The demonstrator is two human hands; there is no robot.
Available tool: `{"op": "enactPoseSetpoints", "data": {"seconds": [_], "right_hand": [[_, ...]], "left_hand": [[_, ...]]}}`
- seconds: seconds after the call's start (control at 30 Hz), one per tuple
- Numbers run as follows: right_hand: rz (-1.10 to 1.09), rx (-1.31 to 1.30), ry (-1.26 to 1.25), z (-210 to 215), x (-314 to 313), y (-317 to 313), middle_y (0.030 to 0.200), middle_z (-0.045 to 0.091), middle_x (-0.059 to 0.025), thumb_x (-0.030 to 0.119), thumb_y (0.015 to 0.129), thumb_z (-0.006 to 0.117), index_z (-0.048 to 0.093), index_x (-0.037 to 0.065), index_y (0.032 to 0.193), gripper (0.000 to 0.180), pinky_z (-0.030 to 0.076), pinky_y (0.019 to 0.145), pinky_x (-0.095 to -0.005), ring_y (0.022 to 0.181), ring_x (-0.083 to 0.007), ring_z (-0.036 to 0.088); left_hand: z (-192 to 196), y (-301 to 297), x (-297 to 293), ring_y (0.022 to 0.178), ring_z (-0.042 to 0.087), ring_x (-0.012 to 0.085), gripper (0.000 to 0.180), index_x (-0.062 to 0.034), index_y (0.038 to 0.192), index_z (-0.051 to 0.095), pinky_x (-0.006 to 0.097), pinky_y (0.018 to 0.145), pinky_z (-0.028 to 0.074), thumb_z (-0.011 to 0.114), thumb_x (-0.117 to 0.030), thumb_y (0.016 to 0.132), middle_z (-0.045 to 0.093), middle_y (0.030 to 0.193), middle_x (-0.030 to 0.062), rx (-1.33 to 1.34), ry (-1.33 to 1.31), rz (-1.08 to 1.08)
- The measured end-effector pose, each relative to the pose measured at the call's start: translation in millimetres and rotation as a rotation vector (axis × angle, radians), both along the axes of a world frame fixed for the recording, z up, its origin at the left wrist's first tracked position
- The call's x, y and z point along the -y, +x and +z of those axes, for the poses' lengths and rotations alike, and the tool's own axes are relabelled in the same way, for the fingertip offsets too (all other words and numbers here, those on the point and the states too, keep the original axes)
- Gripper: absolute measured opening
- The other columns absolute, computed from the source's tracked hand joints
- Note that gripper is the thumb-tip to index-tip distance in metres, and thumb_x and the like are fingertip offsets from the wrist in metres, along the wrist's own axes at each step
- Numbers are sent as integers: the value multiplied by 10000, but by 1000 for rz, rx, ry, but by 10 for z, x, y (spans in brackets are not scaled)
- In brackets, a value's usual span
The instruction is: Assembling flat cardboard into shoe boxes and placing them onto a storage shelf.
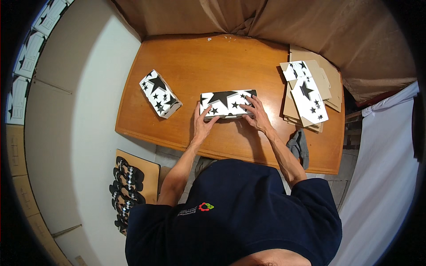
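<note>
Star box (pixel 222 103), white w/ black stars, is on the wood table (pixel 191 62), right in front of the person, near the middle & a bit toward the near edge. It lies long ways across. Its top looks shut, so what's inside is hidden. L hand (pixel 203 127) is at the box's L end: fingers spread part-way, tips on the top, thumb by the near edge. R hand (pixel 258 116) is at the R end, fingers spread too, tips on the top & thumb low by the near side. Both hands touch the box; can't tell how hard they press. Off to the L on the same table, well apart, is a 2nd box (pixel 159 94) w/ the same stars. It sits at a slant & looks shut, so can't see in. On the R side is a pile of flat brown cardboard (pixel 335 95), w/ a flat star sheet (pixel 309 99) on top. Just below that, near the table edge, is a grey cloth (pixel 299 148). Down on the L, lower than the table, black sandals (pixel 126 177) w/ shiny bits lie in rows on a brown board (pixel 148 170); can't tell if it's a box top. At the far L rim are more white boxes (pixel 29 55) w/ stars, & brown boxes (pixel 15 150) nearer the person.
</note>
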State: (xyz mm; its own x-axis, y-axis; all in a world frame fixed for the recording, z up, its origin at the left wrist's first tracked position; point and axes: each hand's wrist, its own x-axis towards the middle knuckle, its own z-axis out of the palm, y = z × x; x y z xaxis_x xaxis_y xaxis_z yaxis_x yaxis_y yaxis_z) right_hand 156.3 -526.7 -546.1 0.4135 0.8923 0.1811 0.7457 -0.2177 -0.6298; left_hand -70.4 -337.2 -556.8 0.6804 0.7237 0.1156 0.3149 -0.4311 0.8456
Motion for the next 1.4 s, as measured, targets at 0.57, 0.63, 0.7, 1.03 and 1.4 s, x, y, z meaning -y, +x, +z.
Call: {"op": "enactPoseSetpoints", "data": {"seconds": [0.57,0.63,0.7,1.03,1.4], "right_hand": [[27,195,-38,-52,72,-41,1620,433,-74,493,921,731,701,255,1354,496,302,1240,-559,1526,-358,319],[26,189,-59,23,79,-56,1603,453,-75,502,926,721,706,254,1339,482,285,1243,-570,1522,-358,326],[17,184,-81,124,61,-60,1586,473,-77,510,932,711,710,253,1324,469,269,1246,-582,1518,-357,333],[146,258,115,-128,-111,-202,1389,623,3,220,844,811,752,239,1103,266,258,1254,-585,1335,-246,543],[153,396,33,-240,-13,-261,1359,655,33,170,869,744,778,306,1194,354,254,1257,-601,1300,-216,557]], "left_hand": [[-149,-111,1,1555,249,399,549,-194,1404,670,460,1202,352,836,-265,885,155,1704,258,-40,23,-93],[-105,-116,34,1553,254,399,543,-193,1398,675,458,1210,337,835,-262,884,171,1700,259,-46,19,-85],[-42,-89,85,1545,280,388,491,-195,1369,697,511,1242,260,816,-267,899,203,1700,217,-24,243,-53],[-56,143,226,1472,416,370,225,-173,1114,816,659,1234,158,786,-208,895,615,1426,139,-30,347,-242],[-87,156,227,1454,440,395,139,-155,979,815,683,1220,168,828,-143,841,671,1351,93,-20,430,-250]]}}
